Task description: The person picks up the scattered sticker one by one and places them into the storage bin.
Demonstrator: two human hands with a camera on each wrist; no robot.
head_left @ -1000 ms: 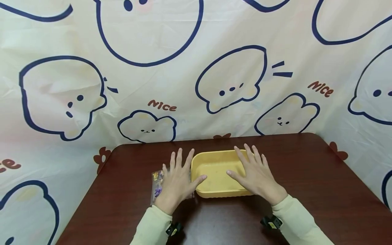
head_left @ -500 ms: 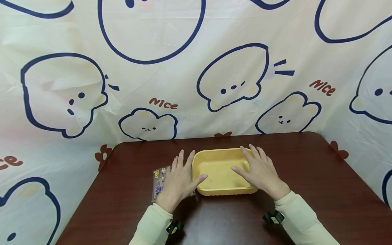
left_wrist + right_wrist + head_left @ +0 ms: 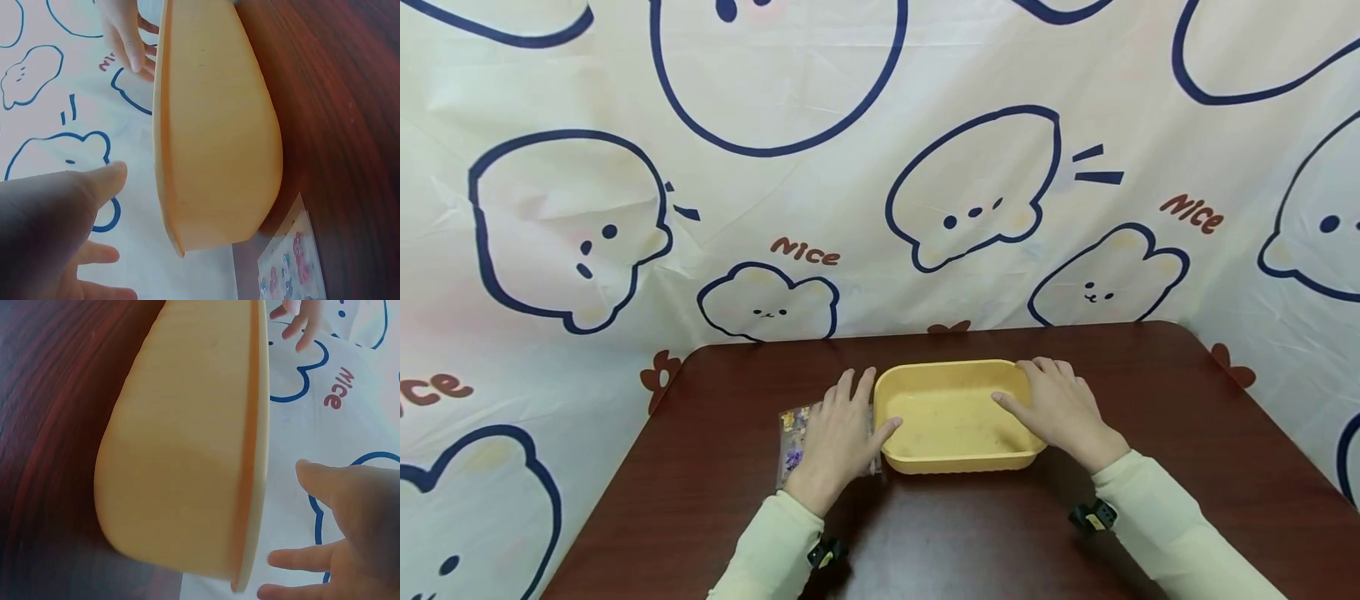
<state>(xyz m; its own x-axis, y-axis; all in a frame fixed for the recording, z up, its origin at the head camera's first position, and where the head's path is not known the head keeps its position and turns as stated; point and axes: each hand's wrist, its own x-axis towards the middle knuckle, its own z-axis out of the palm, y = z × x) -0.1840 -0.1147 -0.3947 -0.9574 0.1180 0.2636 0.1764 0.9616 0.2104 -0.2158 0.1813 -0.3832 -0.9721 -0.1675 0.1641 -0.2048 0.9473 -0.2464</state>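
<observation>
White cloth (image 3: 977, 308) printed with blue cartoon outlines backs a glossy dark-brown table (image 3: 940, 542), where a yellow rectangular plastic tub (image 3: 955, 412) sits between the left hand (image 3: 838, 437) and right hand (image 3: 1063, 408), both ungrasping, fingers extended. Beside it lies a clear packet of colourful pieces (image 3: 792, 446).

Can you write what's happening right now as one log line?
yellow tray: on table | left hand: hovers over clear packet | right hand: hovers by tray's right end | held: nothing

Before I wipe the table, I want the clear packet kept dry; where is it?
In the head view, the clear packet lies on the table just left of the yellow tray, partly hidden by the person's left hand.
</observation>
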